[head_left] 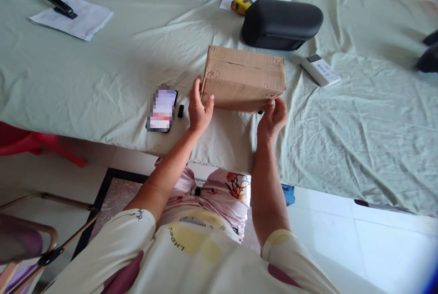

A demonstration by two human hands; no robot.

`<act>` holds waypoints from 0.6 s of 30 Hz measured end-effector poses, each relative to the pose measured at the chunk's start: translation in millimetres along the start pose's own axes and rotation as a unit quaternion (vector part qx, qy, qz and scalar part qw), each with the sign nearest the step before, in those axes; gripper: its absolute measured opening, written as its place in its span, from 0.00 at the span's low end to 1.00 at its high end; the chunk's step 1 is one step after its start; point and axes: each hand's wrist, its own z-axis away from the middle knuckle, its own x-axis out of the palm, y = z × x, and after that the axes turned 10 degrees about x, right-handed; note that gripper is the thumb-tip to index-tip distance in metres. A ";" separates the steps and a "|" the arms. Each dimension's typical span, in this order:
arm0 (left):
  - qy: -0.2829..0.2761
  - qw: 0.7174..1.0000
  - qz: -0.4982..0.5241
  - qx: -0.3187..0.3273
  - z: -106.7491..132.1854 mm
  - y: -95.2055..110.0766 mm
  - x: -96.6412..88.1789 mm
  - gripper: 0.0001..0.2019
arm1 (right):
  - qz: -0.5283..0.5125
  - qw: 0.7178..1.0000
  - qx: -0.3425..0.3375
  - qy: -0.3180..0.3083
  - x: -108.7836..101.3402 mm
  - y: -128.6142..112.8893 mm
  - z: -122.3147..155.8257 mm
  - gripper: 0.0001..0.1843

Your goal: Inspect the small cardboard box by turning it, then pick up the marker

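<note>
Green-sheeted table (102, 70): both hands grip closed cardboard box (243, 77).

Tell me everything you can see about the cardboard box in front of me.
The cardboard box is plain brown, oblong and closed, with a thin seam line along its top and small pen marks at the corners. It lies lengthwise on the pale green cloth, close to the table's front edge. The left hand grips its left end. The right hand curls at its lower front edge, near the right corner.
</note>
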 end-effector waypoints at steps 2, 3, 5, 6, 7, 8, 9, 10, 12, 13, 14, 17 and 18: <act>0.004 0.999 0.013 -0.051 1.8 -8.4 1.5 0.27 | -0.032 0.997 -0.004 0.064 5.2 2.3 2.8 0.33; 0.003 0.997 0.015 -0.071 2.7 -12.1 1.9 0.26 | -0.044 0.996 -0.007 0.077 6.7 1.8 4.3 0.32; 0.004 0.996 0.013 -0.086 3.5 -17.0 1.5 0.26 | -0.055 0.996 -0.008 0.072 7.4 -1.3 7.3 0.30; 0.010 0.997 0.011 -0.081 3.3 -17.9 0.8 0.27 | -0.064 0.995 -0.005 0.074 7.0 -3.3 8.9 0.29; 0.020 0.997 0.010 -0.068 2.7 -17.8 -0.2 0.29 | -0.077 0.994 -0.002 0.075 6.2 -5.2 10.5 0.28; 0.028 0.998 0.008 -0.047 1.6 -16.6 -1.5 0.31 | -0.092 0.993 0.002 0.074 5.3 -6.9 12.1 0.28; 0.035 0.999 0.007 -0.024 0.1 -14.4 -3.0 0.32 | -0.107 0.992 0.005 0.072 4.5 -8.2 13.7 0.28; 0.038 0.999 0.006 0.000 -1.7 -11.2 -4.7 0.34 | -0.118 0.991 0.009 0.066 3.8 -9.0 15.1 0.28; 0.032 0.999 0.004 0.037 -6.1 -1.8 -8.9 0.34 | -0.130 0.990 0.015 0.043 3.0 -9.7 17.4 0.29; 0.029 0.998 0.002 0.048 -8.6 4.4 -11.4 0.34 | -0.131 0.991 0.022 0.030 3.0 -9.8 18.5 0.29; 0.027 0.998 0.000 0.055 -11.4 11.5 -14.1 0.33 | -0.131 0.991 0.031 0.017 3.4 -10.0 19.5 0.31; 0.023 0.997 0.002 0.070 -21.8 36.2 -22.3 0.32 | -0.128 0.990 0.063 -0.020 6.7 -10.5 22.9 0.38; 0.019 0.997 0.002 0.077 -26.2 44.9 -24.1 0.31 | -0.124 0.989 0.072 -0.032 8.5 -10.7 24.2 0.40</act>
